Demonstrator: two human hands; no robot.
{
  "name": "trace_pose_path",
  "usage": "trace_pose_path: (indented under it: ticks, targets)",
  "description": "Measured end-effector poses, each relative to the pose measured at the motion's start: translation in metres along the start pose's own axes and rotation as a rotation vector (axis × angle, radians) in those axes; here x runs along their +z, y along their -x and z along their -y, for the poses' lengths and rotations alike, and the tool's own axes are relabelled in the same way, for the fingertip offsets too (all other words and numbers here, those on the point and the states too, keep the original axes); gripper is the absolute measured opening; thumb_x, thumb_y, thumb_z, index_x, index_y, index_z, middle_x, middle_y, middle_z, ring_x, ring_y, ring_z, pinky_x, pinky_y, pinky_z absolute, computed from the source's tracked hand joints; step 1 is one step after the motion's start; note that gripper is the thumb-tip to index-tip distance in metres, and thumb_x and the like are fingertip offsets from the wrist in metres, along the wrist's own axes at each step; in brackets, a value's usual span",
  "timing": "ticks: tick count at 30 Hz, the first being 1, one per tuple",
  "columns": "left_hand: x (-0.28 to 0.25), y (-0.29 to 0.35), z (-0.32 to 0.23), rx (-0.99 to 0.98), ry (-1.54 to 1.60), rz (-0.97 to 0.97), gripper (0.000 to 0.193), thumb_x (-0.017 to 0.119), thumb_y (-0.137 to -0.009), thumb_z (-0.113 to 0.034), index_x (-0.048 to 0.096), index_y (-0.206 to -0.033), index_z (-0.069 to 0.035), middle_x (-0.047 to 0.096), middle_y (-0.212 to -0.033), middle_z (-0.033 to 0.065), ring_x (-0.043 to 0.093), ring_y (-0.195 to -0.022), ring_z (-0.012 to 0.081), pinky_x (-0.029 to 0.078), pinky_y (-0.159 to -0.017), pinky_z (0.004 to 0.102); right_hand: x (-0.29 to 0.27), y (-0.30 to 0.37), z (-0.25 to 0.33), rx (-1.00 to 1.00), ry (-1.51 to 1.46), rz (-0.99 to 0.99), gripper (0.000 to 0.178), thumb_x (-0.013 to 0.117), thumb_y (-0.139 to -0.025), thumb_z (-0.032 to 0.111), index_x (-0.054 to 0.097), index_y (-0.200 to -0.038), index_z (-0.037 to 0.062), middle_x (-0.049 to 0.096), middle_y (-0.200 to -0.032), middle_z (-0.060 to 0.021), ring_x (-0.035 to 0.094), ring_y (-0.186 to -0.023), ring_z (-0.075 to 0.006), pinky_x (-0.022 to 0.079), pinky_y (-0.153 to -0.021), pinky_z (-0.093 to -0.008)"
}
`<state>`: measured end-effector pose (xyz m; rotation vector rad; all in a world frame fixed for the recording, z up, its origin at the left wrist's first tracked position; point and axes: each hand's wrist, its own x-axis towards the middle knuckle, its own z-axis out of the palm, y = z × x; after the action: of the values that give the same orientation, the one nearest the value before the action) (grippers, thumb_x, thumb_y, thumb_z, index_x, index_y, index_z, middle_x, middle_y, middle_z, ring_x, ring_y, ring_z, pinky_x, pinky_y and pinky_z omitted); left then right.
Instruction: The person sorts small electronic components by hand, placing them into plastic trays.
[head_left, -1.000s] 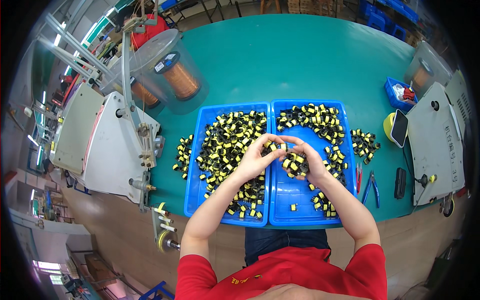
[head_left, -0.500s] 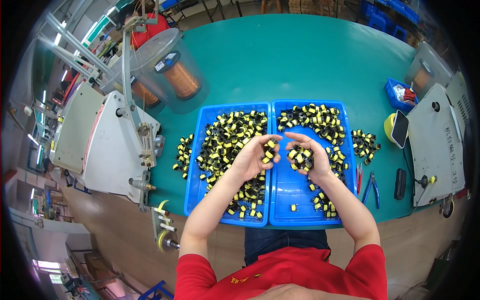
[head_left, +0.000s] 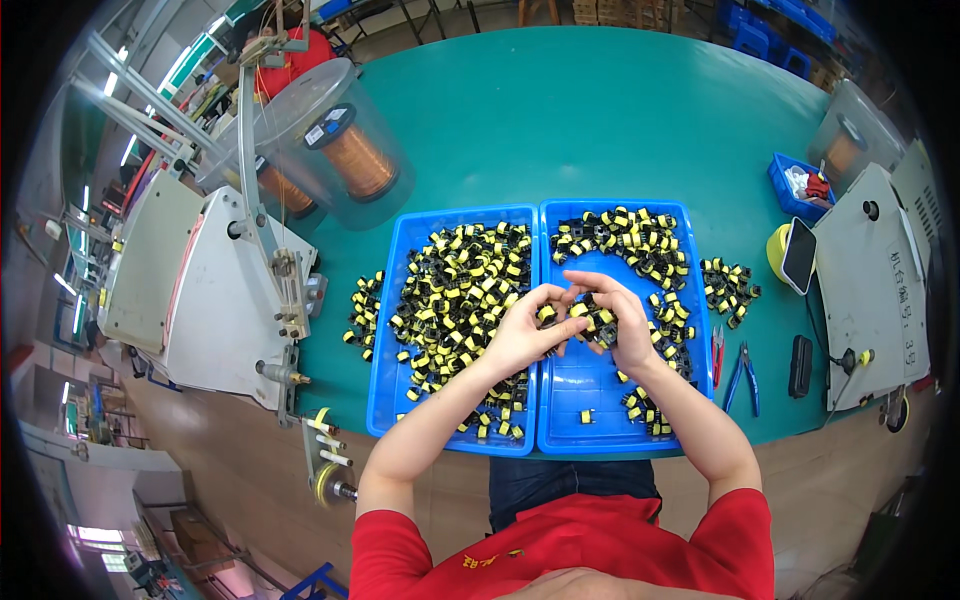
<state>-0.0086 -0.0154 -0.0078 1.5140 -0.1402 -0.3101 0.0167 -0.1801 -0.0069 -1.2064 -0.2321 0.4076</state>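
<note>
Blue pliers point(head_left: 743, 362) between red tool point(head_left: 719, 354), black case point(head_left: 800, 366)

There are two hands point(head_left: 632, 338), two large blue trays point(head_left: 590, 385), one small blue bin point(head_left: 790, 204), two slim hand tools point(head_left: 742, 378), one black case point(head_left: 800, 366), one phone point(head_left: 798, 255), two pale machines point(head_left: 876, 300), three copper spools point(head_left: 358, 162), and black-and-yellow coils point(head_left: 462, 285), probably well over a hundred, too overlapped for an exact count.

Head cam — fisheye, dn @ tabletop point(head_left: 600, 120)
</note>
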Motion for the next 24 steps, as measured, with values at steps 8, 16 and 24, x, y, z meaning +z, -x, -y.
trace_pose_path:
  ticks: [8, 16, 24]
  targets:
    - [-0.005, -0.002, -0.002, -0.044, 0.023, -0.005, 0.030, 0.067, -0.084, -0.017, 0.054, -0.108, -0.005, 0.052, -0.075, -0.0012, 0.056, -0.058, 0.0064, 0.036, -0.042, 0.0185, 0.004, 0.000, 0.002, 0.098, -0.187, -0.068, 0.043, 0.039, -0.082, 0.019, 0.049, -0.121, 0.0036, 0.056, -0.101, -0.0057, 0.055, -0.068, -0.0096, 0.036, -0.037, -0.0198]
    - [-0.028, -0.005, -0.017, 0.107, -0.030, -0.149, 0.030, 0.060, -0.083, -0.002, 0.054, -0.112, -0.004, 0.051, -0.090, 0.0013, 0.058, -0.061, 0.0089, 0.044, -0.047, 0.0185, -0.004, -0.004, 0.002, 0.318, -0.253, -0.172, 0.040, 0.042, -0.085, 0.022, 0.047, -0.119, 0.0019, 0.056, -0.104, -0.0086, 0.056, -0.068, -0.0119, 0.032, -0.035, -0.0211]
    - [-0.062, 0.002, -0.032, 0.323, -0.921, -0.704, 0.027, 0.057, -0.075, -0.006, 0.062, -0.101, -0.007, 0.055, -0.088, 0.0083, 0.055, -0.078, 0.0225, 0.046, -0.069, 0.0320, -0.011, -0.006, -0.003, 0.507, -0.305, -0.209, 0.037, 0.042, -0.087, 0.025, 0.048, -0.116, 0.0026, 0.058, -0.103, -0.0122, 0.056, -0.067, -0.0145, 0.032, -0.035, -0.0204]
